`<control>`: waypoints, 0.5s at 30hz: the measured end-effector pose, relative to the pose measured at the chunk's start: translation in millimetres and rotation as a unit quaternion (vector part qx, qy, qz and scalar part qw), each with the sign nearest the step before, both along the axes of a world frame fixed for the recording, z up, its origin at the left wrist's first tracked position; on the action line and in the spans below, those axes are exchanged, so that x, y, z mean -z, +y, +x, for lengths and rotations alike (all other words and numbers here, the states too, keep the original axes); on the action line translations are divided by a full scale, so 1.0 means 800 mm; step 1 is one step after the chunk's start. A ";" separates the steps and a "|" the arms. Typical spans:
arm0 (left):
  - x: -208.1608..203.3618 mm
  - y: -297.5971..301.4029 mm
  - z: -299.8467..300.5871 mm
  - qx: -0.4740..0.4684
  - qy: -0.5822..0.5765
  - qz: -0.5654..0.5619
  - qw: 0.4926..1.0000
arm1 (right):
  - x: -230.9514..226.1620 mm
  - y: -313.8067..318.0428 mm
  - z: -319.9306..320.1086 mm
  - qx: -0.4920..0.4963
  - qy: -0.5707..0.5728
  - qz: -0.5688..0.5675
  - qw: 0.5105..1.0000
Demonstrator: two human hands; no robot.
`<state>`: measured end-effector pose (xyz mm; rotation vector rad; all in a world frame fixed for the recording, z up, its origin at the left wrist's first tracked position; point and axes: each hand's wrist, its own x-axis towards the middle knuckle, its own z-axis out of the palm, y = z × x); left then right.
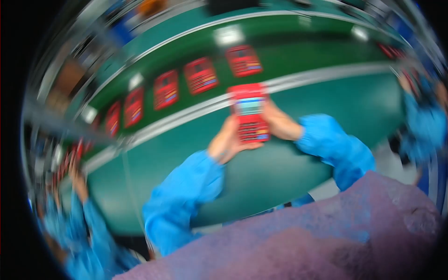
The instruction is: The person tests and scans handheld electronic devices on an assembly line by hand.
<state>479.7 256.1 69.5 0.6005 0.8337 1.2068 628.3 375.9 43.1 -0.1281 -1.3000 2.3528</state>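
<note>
In the head view, I have a red handset [253,125] between my two hands, over the near edge of a metal rail [326,77] and the green counter [359,105]. My left hand [227,140] closes on its left edge, with fingers reaching along its bottom end; my right hand [279,119] presses against its right edge. So my grip is pinching the handset from both sides. It faces up toward me, upright as I see it, its pale screen [249,107] lit with a blue band, the keypad [252,132] below. Blur keeps me from telling how each finger sits.

My blue sleeves [186,189] come up from below, gathered at the wrists. Beyond the rail runs a green belt [308,51]. On it five red units lie in a curving row: one [243,60] just past the top of my handset, then a second [200,75], a third [166,89], a fourth [133,107] and a fifth [112,119] going off to my left, each apart from the next. More red pieces [391,50] lie far to the right, too smeared to count. A co-worker's hand [78,179] reaches up at the far left, and another co-worker [425,116] in blue is at the far right.
</note>
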 end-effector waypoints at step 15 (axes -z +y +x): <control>-0.004 -0.017 0.029 0.018 0.114 0.042 0.992 | -0.041 -0.011 0.028 -0.061 -0.010 -0.037 0.997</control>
